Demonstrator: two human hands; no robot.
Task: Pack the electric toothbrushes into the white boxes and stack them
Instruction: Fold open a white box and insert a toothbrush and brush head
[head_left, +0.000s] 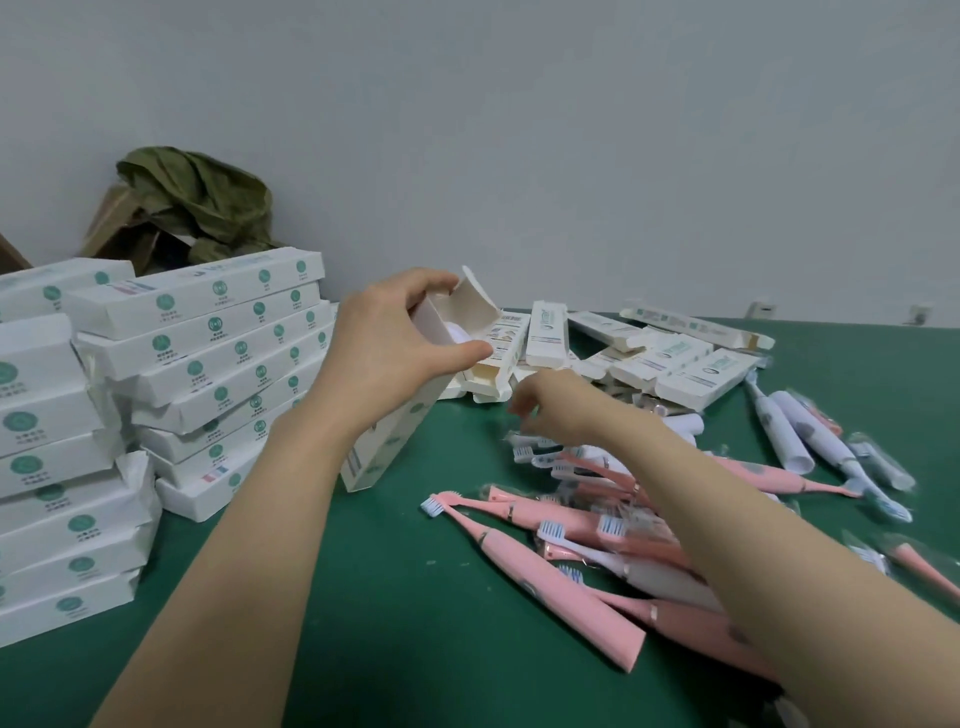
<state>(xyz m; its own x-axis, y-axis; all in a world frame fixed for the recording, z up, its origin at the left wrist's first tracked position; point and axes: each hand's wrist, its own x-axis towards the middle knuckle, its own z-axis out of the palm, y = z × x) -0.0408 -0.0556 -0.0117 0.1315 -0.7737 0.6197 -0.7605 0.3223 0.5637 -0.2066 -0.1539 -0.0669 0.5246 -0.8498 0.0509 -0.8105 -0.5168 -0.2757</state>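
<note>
The single wide-angle camera sits at the person's head, facing forward and down across the dark green table surface (363, 597) toward the pale grey wall (571, 130) behind its far edge. It is close: both bare forearms enter from the bottom. The left hand (395, 338), gripping an open-topped white cardboard box (392, 441), and the right hand (556, 410) sit mid-view. Stacked white cardboard boxes (208, 338) fill the surface's left side, and pink plastic electric toothbrushes (519, 561) its right.
</note>
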